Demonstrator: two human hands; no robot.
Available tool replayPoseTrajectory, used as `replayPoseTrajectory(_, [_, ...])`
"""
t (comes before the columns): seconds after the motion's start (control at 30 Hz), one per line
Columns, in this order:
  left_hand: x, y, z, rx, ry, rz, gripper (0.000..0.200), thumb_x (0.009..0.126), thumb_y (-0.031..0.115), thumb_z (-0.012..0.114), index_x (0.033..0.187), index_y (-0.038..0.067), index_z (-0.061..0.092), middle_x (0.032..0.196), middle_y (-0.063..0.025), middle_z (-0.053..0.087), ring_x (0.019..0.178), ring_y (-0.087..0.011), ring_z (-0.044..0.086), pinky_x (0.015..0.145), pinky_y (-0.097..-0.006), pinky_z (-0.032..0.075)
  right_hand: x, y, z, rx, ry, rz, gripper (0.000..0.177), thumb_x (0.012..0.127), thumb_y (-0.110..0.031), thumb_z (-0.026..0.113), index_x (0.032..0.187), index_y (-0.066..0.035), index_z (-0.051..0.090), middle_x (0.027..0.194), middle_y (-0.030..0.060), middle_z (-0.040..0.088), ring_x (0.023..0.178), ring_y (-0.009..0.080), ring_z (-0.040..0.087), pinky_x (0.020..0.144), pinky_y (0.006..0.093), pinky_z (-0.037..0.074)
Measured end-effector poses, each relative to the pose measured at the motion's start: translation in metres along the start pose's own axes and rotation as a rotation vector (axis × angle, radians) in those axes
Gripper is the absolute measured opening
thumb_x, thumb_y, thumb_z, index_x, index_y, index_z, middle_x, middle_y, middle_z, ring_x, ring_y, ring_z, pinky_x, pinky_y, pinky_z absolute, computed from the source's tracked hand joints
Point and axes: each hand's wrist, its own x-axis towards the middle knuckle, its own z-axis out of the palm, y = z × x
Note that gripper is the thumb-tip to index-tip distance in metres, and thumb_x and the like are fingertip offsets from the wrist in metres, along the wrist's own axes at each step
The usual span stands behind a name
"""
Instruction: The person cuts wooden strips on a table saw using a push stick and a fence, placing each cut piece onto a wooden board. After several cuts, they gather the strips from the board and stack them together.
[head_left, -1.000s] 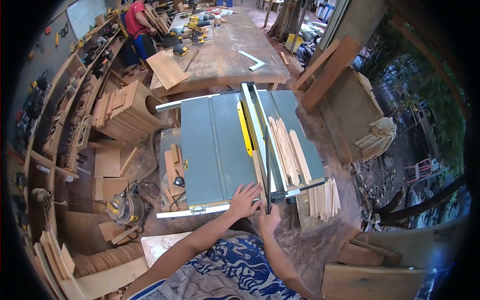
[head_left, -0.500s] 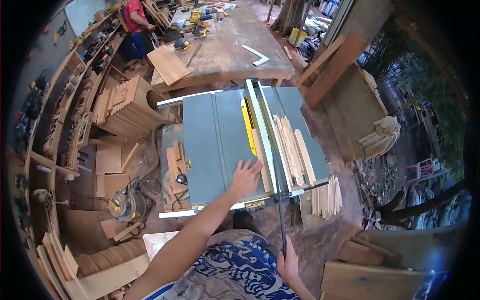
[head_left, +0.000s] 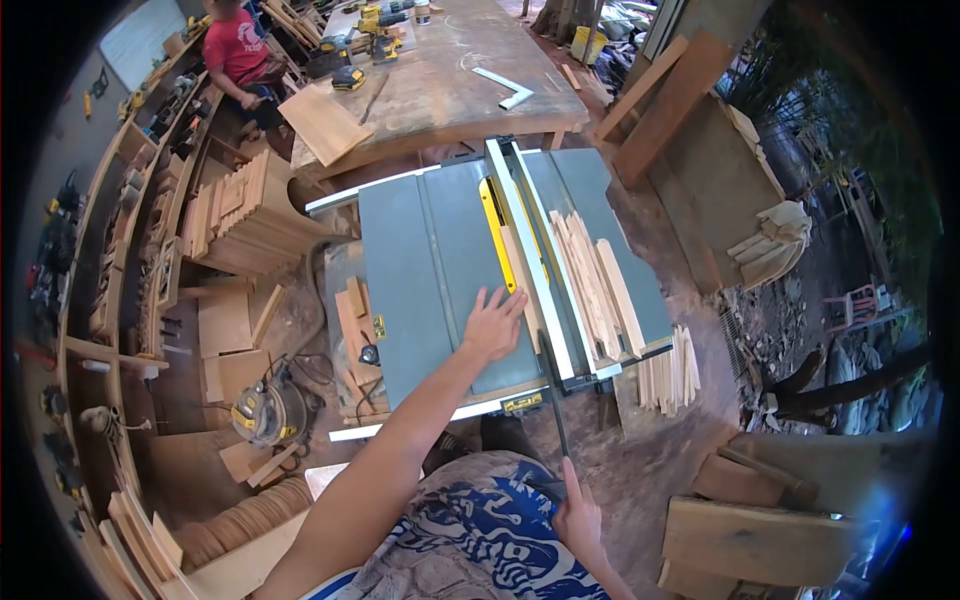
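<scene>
My left hand (head_left: 493,325) lies on the grey table saw (head_left: 400,270), fingers spread, with its fingertips against the side of a narrow wooden strip (head_left: 520,275). The strip runs along the white rip fence (head_left: 530,260), beside the yellow throat plate (head_left: 496,235); the blade cannot be made out. In front of my body, my right hand (head_left: 577,515) is closed around a long dark push stick (head_left: 558,415). The stick's far tip reaches the near end of the strip. Several cut strips (head_left: 590,285) lie right of the fence.
More thin strips (head_left: 670,372) stand by the saw's right corner. A shop vacuum (head_left: 268,412) is on the floor at left. Beyond the saw, a workbench (head_left: 440,90) holds drills (head_left: 382,35) and a white square (head_left: 508,90). A person in a red shirt (head_left: 235,45) is at far left.
The push stick has moved forward over the saw's front edge to the strip's end. The strip has slid forward along the fence. The view has shifted, and the person in red has turned.
</scene>
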Motion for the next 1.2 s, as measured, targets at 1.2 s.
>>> replayPoseTrajectory(1.2, [0.226, -0.202, 0.005, 0.093, -0.018, -0.165, 0.046, 0.108, 0.036, 0.044, 0.148, 0.02, 0.058, 0.158, 0.0021, 0.054, 0.14, -0.028, 0.053, 0.119, -0.0641, 0.03, 0.296, -0.107, -0.027, 0.19, 0.002, -0.138, 0.088, 0.087, 0.005, 0.053, 0.166, -0.022, 0.027, 0.105, 0.0309, 0.069, 0.095, 0.0506, 0.067, 0.085, 0.0575, 0.052])
